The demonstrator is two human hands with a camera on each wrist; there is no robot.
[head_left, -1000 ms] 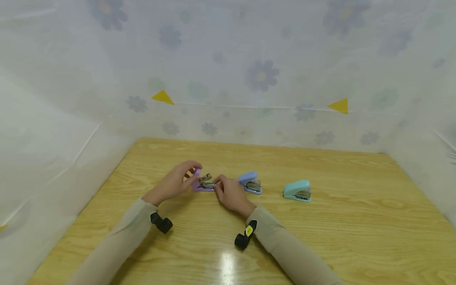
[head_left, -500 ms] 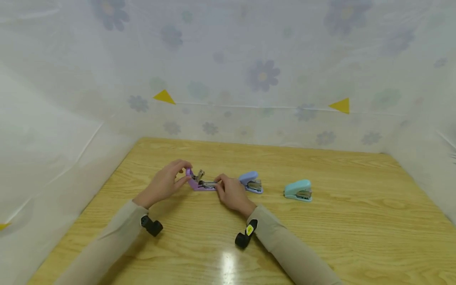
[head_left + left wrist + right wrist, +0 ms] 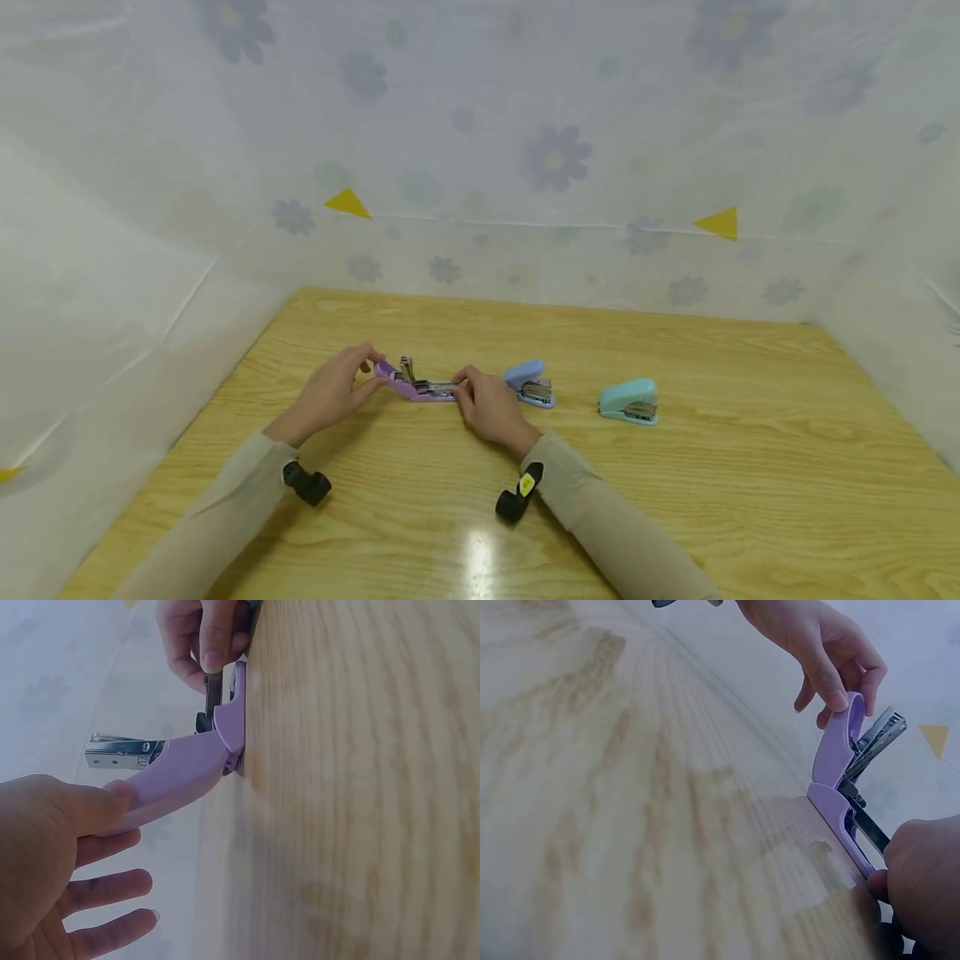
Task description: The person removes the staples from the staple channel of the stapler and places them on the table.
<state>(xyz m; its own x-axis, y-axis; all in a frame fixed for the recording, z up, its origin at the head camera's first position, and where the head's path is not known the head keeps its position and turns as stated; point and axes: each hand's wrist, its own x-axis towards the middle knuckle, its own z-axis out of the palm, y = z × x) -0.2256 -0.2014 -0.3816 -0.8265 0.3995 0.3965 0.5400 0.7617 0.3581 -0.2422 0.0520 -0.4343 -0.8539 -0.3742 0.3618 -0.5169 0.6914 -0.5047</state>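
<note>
A purple stapler [image 3: 431, 397] lies on the table, its top cover [image 3: 180, 771] swung far back to the left. A metal piece [image 3: 118, 752] sticks up near its hinge. My left hand [image 3: 328, 395] pinches the end of the cover between thumb and fingers, the other fingers spread in the left wrist view. With thumb and fingertips, my right hand [image 3: 491, 407] grips the front end of the stapler's base and metal rail, hiding that end in the head view. Close beyond the right hand stands a blue stapler [image 3: 531, 384].
A mint-green stapler [image 3: 628, 401] stands farther right on the wooden table [image 3: 675, 500]. White flowered sheeting [image 3: 480, 150] with yellow triangles [image 3: 348, 203] hangs behind and at both sides of the table.
My left hand has moved left and a little down, swinging the purple stapler's cover from upright to leaning far back. The right hand has stayed in place on the base.
</note>
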